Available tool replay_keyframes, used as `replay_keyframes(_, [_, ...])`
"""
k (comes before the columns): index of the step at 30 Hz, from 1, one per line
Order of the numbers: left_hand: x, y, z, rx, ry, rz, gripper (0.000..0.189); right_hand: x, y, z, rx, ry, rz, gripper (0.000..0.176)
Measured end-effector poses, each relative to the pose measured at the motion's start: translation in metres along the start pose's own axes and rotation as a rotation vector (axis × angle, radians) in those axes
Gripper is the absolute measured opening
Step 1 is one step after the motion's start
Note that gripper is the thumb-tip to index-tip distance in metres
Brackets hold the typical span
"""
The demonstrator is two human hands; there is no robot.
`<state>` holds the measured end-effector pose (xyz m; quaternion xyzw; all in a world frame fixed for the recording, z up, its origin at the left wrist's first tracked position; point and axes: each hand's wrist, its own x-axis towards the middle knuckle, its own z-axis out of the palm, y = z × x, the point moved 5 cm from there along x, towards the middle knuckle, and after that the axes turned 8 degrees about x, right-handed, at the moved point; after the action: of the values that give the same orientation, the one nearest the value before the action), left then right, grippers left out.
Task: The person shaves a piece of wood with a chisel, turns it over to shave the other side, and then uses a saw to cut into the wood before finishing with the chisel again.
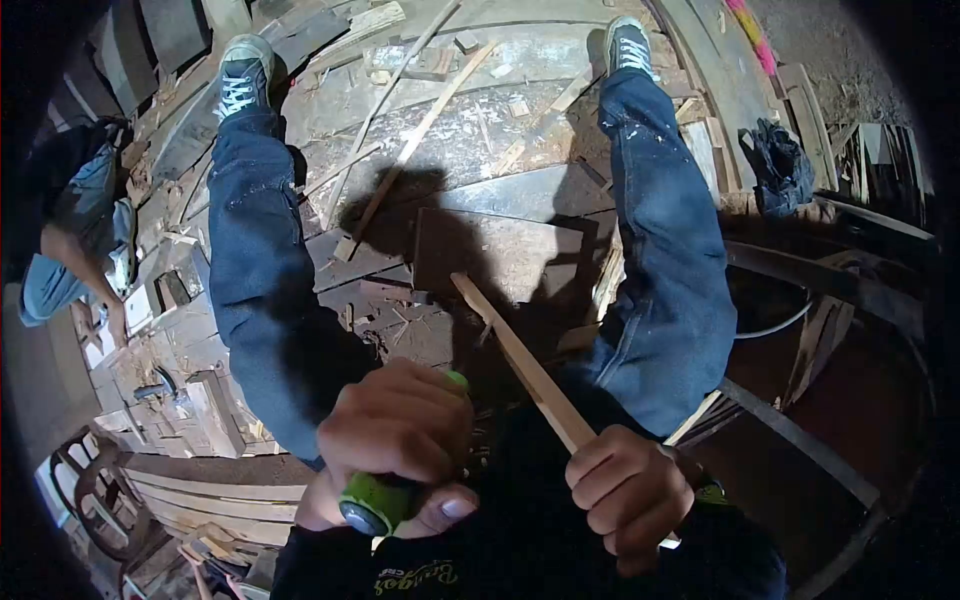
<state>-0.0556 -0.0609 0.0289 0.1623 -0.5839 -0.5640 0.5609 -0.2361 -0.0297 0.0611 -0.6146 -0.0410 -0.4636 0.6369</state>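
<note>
My left hand (395, 445) is closed around a green tool handle (375, 500) with a dark butt end, held close to my chest. My right hand (625, 490) grips a thin pale wooden strip (520, 365) that slants up and left from my fist toward the floor between my legs. Whatever is on the tool's working end is hidden behind my left fist. My legs in blue jeans (260, 290) spread wide over the floor, sneakers (240, 75) at the top of the view.
Wooden boards, slats and offcuts (420, 130) litter the floor between my feet. Another person (70, 250) crouches at the far left. A dark cloth bundle (780, 165) lies at the right near stacked planks. Curved wooden pieces (200, 490) sit at lower left.
</note>
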Motion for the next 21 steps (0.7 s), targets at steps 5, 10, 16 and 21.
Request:
replay_keyframes(5, [0.004,0.016,0.004,-0.025,-0.006,-0.042,0.023,0.004,0.004,0.007,-0.048,0.080,-0.004,0.042])
replay_keyframes(10, [0.007,0.008,0.015,-0.022,-0.231,0.087,0.020,-0.001,0.003,0.007,-0.051,0.097,-0.010,0.040])
replay_keyframes(16, [0.000,0.016,-0.007,-0.038,-0.059,0.040,0.020,0.002,0.005,0.008,-0.044,0.101,-0.055,0.040])
replay_keyframes(21, [0.003,0.005,0.016,0.054,-0.125,0.026,0.022,0.003,0.006,0.010,-0.039,0.126,-0.064,0.040])
